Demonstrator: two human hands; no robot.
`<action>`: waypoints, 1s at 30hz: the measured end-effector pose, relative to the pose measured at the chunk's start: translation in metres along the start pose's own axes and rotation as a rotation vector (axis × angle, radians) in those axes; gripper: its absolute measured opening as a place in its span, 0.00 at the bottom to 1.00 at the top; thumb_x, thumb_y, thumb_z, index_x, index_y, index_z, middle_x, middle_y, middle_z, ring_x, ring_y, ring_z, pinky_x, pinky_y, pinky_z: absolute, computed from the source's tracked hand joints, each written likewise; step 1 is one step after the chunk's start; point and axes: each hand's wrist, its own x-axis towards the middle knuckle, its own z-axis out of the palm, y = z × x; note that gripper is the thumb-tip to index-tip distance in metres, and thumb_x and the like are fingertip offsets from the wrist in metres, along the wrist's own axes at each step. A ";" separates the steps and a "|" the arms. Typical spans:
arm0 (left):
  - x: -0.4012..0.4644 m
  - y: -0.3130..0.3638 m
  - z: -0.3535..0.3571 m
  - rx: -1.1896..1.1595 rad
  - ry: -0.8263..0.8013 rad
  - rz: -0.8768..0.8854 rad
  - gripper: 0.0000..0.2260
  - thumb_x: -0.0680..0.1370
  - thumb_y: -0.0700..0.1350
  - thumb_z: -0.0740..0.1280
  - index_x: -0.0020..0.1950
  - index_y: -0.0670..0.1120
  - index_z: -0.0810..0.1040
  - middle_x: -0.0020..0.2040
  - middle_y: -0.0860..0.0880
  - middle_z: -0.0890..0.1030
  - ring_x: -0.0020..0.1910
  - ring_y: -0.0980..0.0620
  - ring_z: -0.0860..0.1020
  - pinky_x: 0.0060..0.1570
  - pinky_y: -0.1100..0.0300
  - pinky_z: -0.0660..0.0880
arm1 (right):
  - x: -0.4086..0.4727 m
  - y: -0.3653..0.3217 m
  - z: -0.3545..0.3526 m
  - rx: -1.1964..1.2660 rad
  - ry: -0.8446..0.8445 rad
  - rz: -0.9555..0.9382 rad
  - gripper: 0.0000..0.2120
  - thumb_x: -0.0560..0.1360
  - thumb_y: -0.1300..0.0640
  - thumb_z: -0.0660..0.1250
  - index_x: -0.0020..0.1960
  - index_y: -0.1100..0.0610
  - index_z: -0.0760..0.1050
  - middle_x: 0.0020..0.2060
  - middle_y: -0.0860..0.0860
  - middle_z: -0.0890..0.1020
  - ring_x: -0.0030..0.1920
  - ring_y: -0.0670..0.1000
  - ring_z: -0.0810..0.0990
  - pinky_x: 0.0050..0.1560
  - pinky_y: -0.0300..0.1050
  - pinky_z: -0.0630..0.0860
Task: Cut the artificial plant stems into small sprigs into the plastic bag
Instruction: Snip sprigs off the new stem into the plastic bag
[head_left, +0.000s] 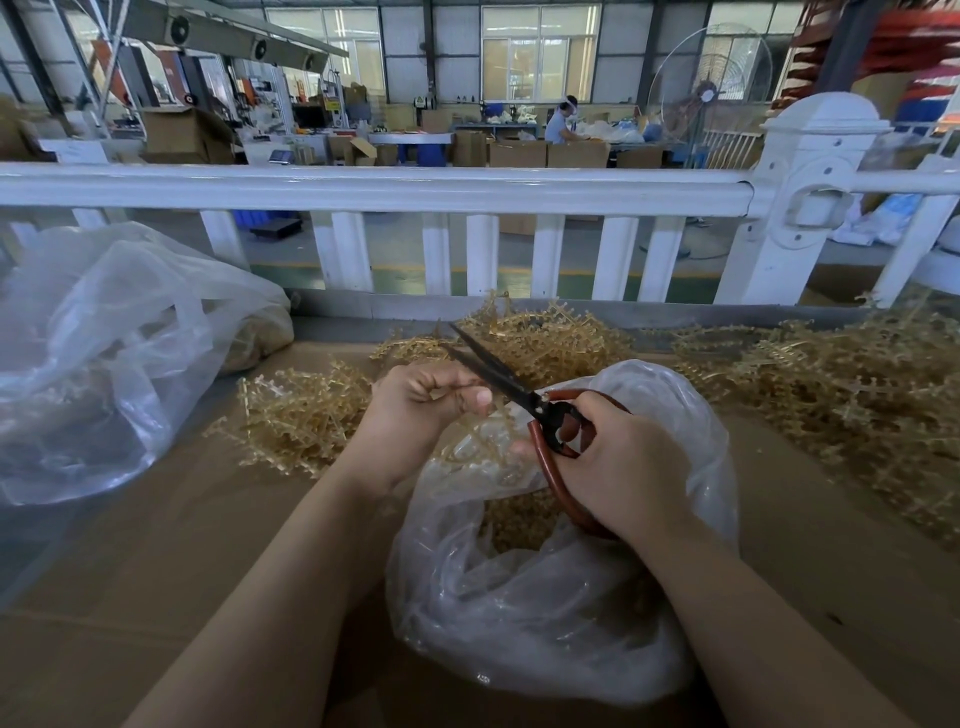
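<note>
My left hand (421, 405) pinches a thin tan plastic stem (493, 410) between thumb and fingers, just above the mouth of a clear plastic bag (550, 597). My right hand (618, 467) grips the red handles of black-bladed scissors (498, 374). Their blades are parted and point up and to the left, right beside my left thumb. Cut tan sprigs (519, 514) lie inside the bag. Loose tan plant stems are piled behind my hands (545, 338), to the left (301, 410) and at the right (852, 400).
The work surface is brown cardboard (208, 545). A second, larger clear bag (104, 358) lies at the left. A white railing (389, 192) runs along the far edge of the table. Beyond it are boxes, a standing fan (709, 93) and a seated person (563, 122).
</note>
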 end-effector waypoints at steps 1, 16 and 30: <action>0.000 0.001 0.001 -0.023 0.000 -0.011 0.03 0.76 0.39 0.72 0.47 0.45 0.86 0.47 0.51 0.86 0.50 0.53 0.83 0.53 0.60 0.77 | 0.000 -0.001 0.000 0.053 0.008 0.029 0.23 0.69 0.27 0.65 0.48 0.45 0.79 0.34 0.37 0.78 0.36 0.38 0.77 0.37 0.28 0.69; -0.001 0.014 0.026 0.126 -0.016 0.057 0.03 0.74 0.45 0.74 0.45 0.52 0.87 0.46 0.52 0.86 0.57 0.47 0.81 0.67 0.34 0.65 | 0.010 -0.008 0.005 0.645 -0.226 0.281 0.04 0.72 0.51 0.77 0.42 0.48 0.82 0.37 0.44 0.86 0.37 0.44 0.84 0.37 0.33 0.79; 0.004 0.007 0.013 -0.471 0.009 -0.378 0.42 0.62 0.52 0.82 0.70 0.41 0.68 0.54 0.50 0.81 0.50 0.53 0.80 0.53 0.58 0.74 | 0.015 -0.013 -0.019 1.184 -0.196 0.571 0.08 0.78 0.61 0.70 0.41 0.58 0.75 0.28 0.50 0.73 0.25 0.47 0.66 0.21 0.35 0.64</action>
